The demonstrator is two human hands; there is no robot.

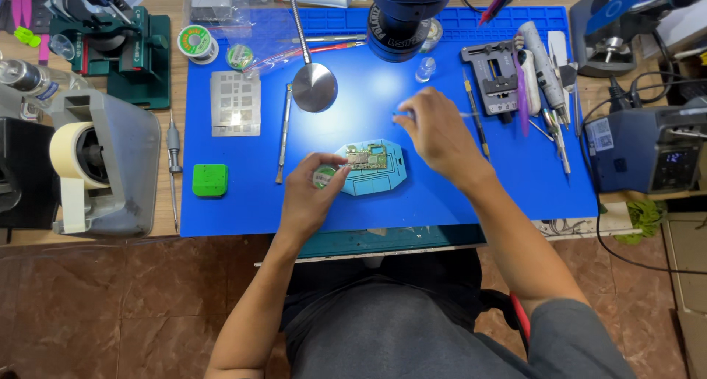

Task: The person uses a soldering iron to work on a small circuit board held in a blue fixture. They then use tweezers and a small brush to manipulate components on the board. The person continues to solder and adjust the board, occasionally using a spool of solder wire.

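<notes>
- Left hand [309, 195] curled round a small round green-and-white tin [323, 176], fingers closed on it, tin resting on the blue silicone work mat [368, 92].
- Tin sits just left of a light-blue moulded board holder [379, 176], touching or nearly touching its edge; cannot tell which.
- Green circuit board [367, 158] lies clamped in the holder, centre of mat, under bright lamp glare.
- Right hand [438, 136] above and right of the holder, fingers pinched on a thin tool [403, 114]; tool blurred, kind unclear.
- Black microscope head [401, 22] hangs over the mat's top middle.
- Round metal disc on a flexible stalk [314, 86] left of the microscope.
- Grey metal stencil plate [236, 103] and a small green square pad [210, 179] on the mat's left part.
- Long metal pry tool [283, 132] between stencil and disc.
- Grey jig, tweezers and drivers [515, 77] grouped at the mat's right.
- Mat covers a wooden bench [171, 62]; tape dispenser with cream masking tape [88, 162] off the mat at left, blue-grey soldering station [648, 147] at right.
- Floor below: brown mottled tiles [132, 298].
</notes>
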